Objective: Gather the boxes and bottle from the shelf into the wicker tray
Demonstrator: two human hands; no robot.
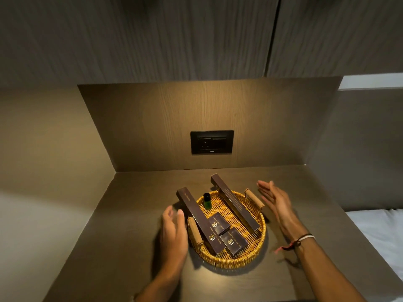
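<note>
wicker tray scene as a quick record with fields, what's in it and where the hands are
tray: round woven wicker tray with two wooden handles, on the brown shelf
long boxes: two long dark brown boxes, leaning over the rim
small boxes: two small dark brown boxes, flat inside
bottle: small green bottle with black cap, upright inside
left hand: open, beside the tray
right hand: open, beside the tray
wall: black socket plate

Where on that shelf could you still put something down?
Bare shelf lies left of the tray, behind it below the socket, and right of the right hand. The tray itself is crowded.
</note>
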